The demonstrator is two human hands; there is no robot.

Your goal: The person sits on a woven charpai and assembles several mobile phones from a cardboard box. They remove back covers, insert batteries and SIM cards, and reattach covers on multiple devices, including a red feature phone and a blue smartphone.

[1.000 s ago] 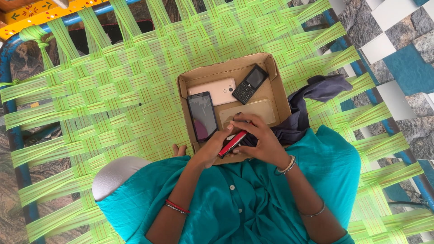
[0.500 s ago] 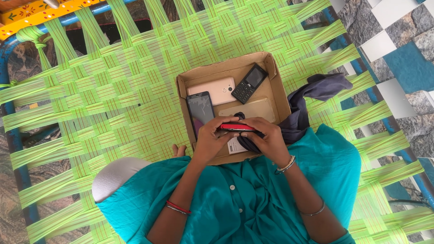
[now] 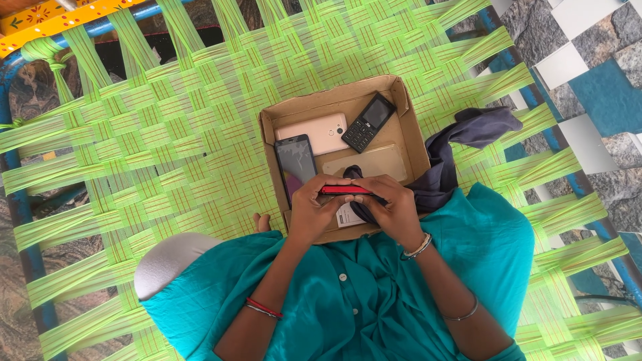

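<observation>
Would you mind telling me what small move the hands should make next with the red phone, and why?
Probably wipe along it with the dark cloth: the left hand and right hand both grip the red phone edge-on above the cardboard box, with the cloth bunched under the right fingers.

The red phone [image 3: 345, 190] shows only as a thin edge; its faces are turned away and both ends vanish under the left hand [image 3: 313, 214] and the right hand [image 3: 393, 210]. A dark cloth [image 3: 361, 207] beneath it is mostly covered by the right hand's fingers. The cardboard box [image 3: 401, 100] loses its 6 o'clock wall behind the wrists. The black smartphone [image 3: 295, 164] is hidden at its 6 o'clock end. The woven cot [image 3: 167, 134] is cut off at every edge. A white label [image 3: 346, 215] is too small to read.
</observation>
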